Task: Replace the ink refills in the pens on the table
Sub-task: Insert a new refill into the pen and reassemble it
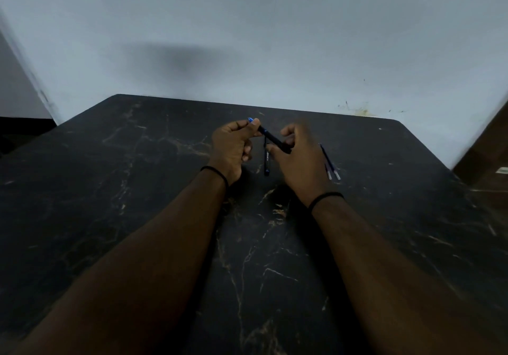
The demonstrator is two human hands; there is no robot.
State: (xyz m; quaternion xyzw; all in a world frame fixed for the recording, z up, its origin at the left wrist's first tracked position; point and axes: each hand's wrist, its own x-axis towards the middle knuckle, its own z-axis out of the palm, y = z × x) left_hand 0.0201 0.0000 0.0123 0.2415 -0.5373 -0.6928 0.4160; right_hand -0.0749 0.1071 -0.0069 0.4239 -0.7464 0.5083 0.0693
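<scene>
Pen in the hands: black pen, held up over the dark table, near the far middle. It slants from 10 o'clock down to 4 o'clock. One end has a little blue tip, at the left hand.
Left hand: left hand is curled shut, and its thumb and first finger pinch the blue end of the pen.
Right hand: right hand is a bit blurry. Its fingers close on the lower end of the pen. I cannot tell how tight.
Second pen: another black pen lies flat on the table between the two hands, pointing toward 6 o'clock. No hand seems to touch it.
Refills: two thin refills lie side by side on the table, at 3 o'clock from the right hand, just beside it.
How the pen feels, I think: light and hard. It is smooth and round, so it may slip or roll.
Where to hold the pen: one hand on each half, close to the join, then twist.
How a refill feels, I think: very light, thin and bendy. Push it crooked and it may bend.
Where to hold a refill: pinch it near the middle with two fingertips, and keep it straight.
What could go wrong: a small part or spring, if there is one, could drop and be hard to see on the dark table.
</scene>
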